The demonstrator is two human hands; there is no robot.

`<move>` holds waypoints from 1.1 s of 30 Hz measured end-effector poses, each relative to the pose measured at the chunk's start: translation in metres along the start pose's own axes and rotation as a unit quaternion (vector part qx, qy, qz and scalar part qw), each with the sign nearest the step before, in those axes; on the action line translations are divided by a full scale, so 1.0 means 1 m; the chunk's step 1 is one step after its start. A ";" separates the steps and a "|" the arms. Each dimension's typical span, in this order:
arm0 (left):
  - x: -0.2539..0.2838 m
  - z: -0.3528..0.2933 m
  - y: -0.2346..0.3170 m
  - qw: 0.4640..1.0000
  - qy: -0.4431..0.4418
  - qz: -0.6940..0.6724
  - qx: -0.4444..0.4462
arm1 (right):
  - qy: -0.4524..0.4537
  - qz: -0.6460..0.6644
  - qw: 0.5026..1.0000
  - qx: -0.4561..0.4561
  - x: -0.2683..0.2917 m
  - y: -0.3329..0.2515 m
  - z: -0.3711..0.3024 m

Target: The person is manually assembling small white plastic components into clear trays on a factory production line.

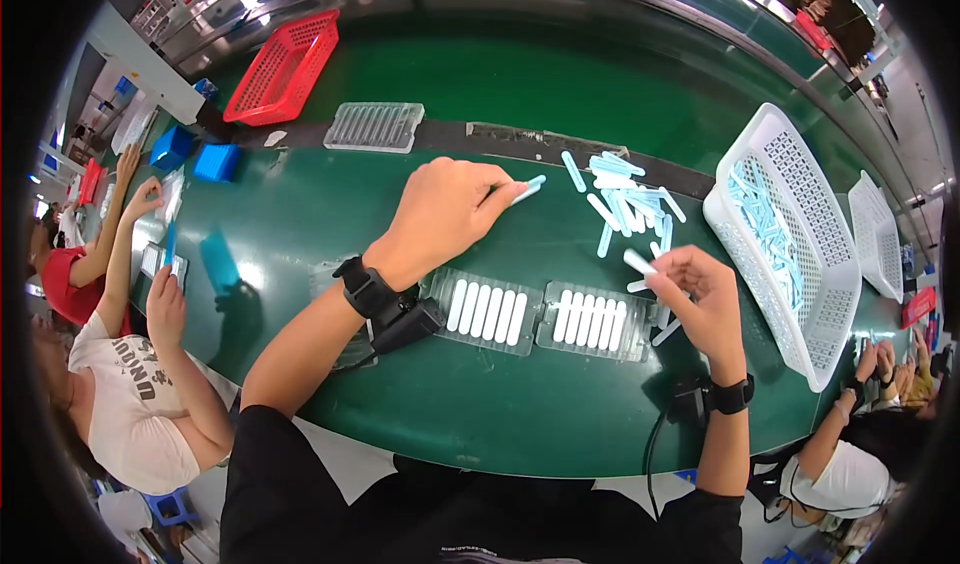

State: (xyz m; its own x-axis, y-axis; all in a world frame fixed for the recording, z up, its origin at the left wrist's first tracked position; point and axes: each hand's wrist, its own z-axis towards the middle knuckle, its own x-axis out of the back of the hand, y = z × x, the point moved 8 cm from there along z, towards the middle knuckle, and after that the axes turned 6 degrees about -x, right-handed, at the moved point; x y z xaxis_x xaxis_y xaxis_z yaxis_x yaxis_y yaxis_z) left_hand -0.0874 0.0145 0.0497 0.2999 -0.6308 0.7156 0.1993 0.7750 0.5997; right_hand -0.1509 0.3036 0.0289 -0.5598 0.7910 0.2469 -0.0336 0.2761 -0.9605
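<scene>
My left hand (pixel 450 209) is closed, with short pale-blue and white rounded sticks (pixel 530 190) pinched between thumb and forefinger. My right hand (pixel 702 304) grips a white stick (pixel 638 262) between thumb and fingers; other sticks lie beside and partly under it. Between my forearms, two clear plastic trays (pixel 590 352) rest side by side, each with a row of white sticks (pixel 487 311) in its slots. A loose heap of pale-blue and white sticks (pixel 628 204) lies on the green table beyond my hands.
At right stands a white perforated basket (pixel 818 224) with many blue sticks inside. A clear slotted tray (pixel 374 127) and a red basket (pixel 262 104) sit at the far left, near blue boxes (pixel 215 163). A co-worker's hand (pixel 166 309) is at left; other people work at right.
</scene>
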 end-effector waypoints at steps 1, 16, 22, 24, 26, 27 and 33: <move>0.006 0.000 0.005 0.998 0.050 0.012 -0.041 | -0.009 -0.011 1.000 -0.005 0.004 0.005 -0.004; 0.020 0.000 0.001 0.986 -0.018 0.165 0.018 | -0.020 0.009 1.000 -0.019 0.011 0.010 -0.004; 0.037 -0.008 0.023 0.993 -0.079 0.080 0.044 | -0.006 -0.093 0.996 0.015 -0.002 0.000 -0.007; 0.041 -0.021 0.022 0.991 -0.094 0.070 0.057 | 0.017 -0.154 0.987 0.045 -0.008 -0.010 -0.010; 0.045 -0.037 0.027 0.992 -0.098 0.046 0.060 | 0.023 -0.172 0.984 0.046 -0.008 -0.026 -0.019; 0.049 -0.045 0.031 0.991 -0.092 0.083 0.057 | 0.030 -0.190 0.980 0.047 -0.008 -0.032 -0.024; 0.035 -0.096 0.040 0.989 -0.076 0.119 0.037 | -0.028 -0.351 0.923 0.157 -0.026 -0.052 -0.054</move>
State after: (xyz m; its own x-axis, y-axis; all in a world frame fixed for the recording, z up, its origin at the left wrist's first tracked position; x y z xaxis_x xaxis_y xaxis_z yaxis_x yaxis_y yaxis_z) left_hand 0.0206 0.0272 0.0648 0.1861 -0.4341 0.8814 0.0703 0.9007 0.4288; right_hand -0.0901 0.2985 0.0790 -0.3504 0.4459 0.8237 -0.6370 0.5313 -0.5586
